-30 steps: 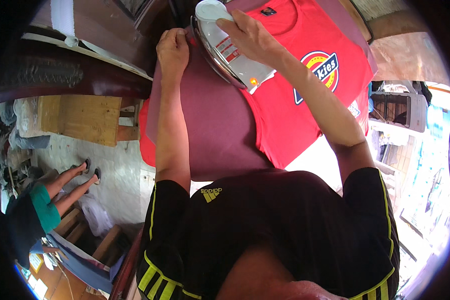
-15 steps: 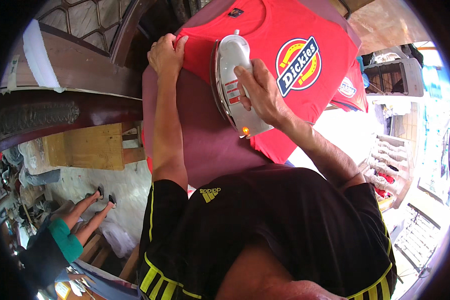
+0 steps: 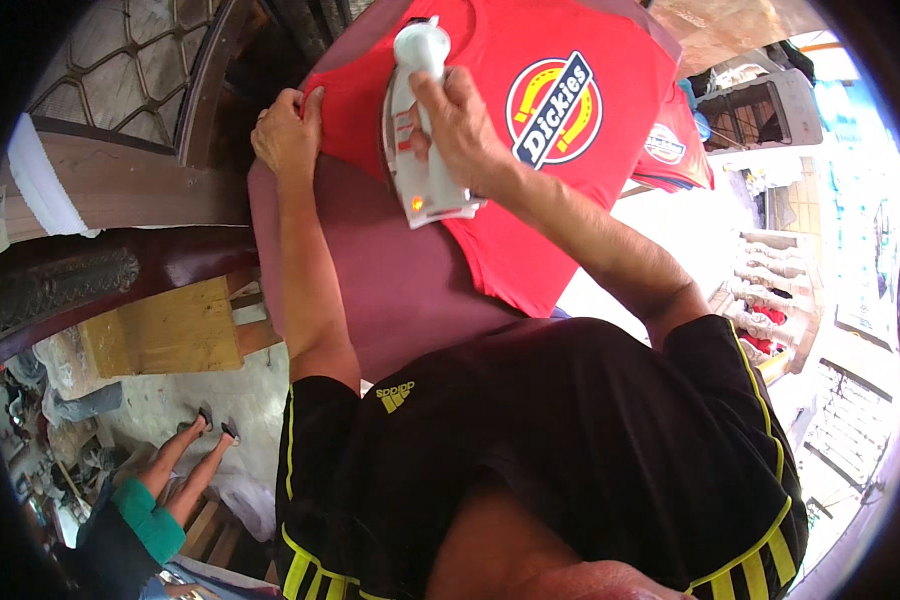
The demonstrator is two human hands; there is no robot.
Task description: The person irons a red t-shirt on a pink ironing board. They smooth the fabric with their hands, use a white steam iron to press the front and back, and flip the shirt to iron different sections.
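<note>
A red T-shirt (image 3: 530,210) with a round printed badge lies spread on a maroon ironing board (image 3: 390,280). My right hand (image 3: 460,125) grips the handle of a white clothes iron (image 3: 415,150), which rests flat on the shirt's left part, its small orange light showing at the near end. My left hand (image 3: 288,135) presses down on the shirt's left edge at the board's rim, fingers closed over the fabric. My black shirt with yellow stripes fills the lower frame.
A dark wooden rail and window frame (image 3: 130,200) run along the left. A wooden block (image 3: 160,325) sits below it. Another person's legs and teal sleeve (image 3: 160,490) show at lower left. Another red garment (image 3: 675,145) and stacked folded items (image 3: 770,300) lie at right.
The iron has slid with my right hand toward the shirt's left edge and slightly nearer me. My left hand stays holding the shirt's edge. The view has shifted, showing more of the shirt.
</note>
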